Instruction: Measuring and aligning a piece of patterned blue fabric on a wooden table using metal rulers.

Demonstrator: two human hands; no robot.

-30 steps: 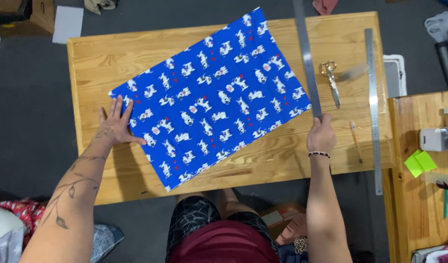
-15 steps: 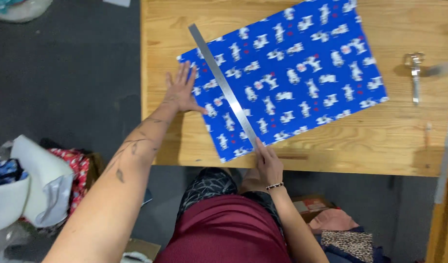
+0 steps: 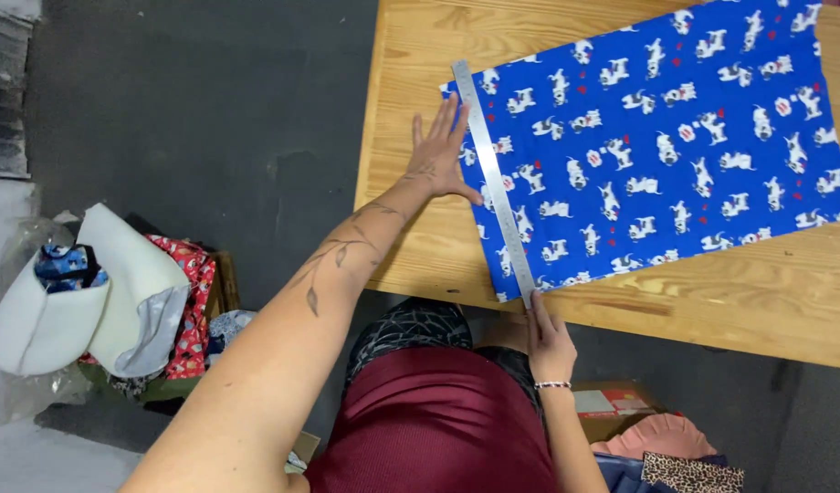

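A long metal ruler [image 3: 495, 181] lies along the left edge of a blue cloth [image 3: 657, 146] printed with small white dogs, spread flat on a wooden table [image 3: 712, 301]. The ruler runs slantwise from the cloth's far left corner down to the near edge of the table.

The left hand [image 3: 438, 155] is laid flat and open, fingers spread, palm down on the table just beside the ruler; its fingertips reach the ruler's edge and the border of the cloth, and it grips nothing. The right hand [image 3: 550, 342] is at the ruler's near end by the table's edge, fingers stretched up so the tips touch that end; whether it pinches the ruler or only steadies it, I cannot tell.

On the floor to the left stands a box of fabric scraps [image 3: 178, 301] with a pale bag [image 3: 82, 292] leaning on it.
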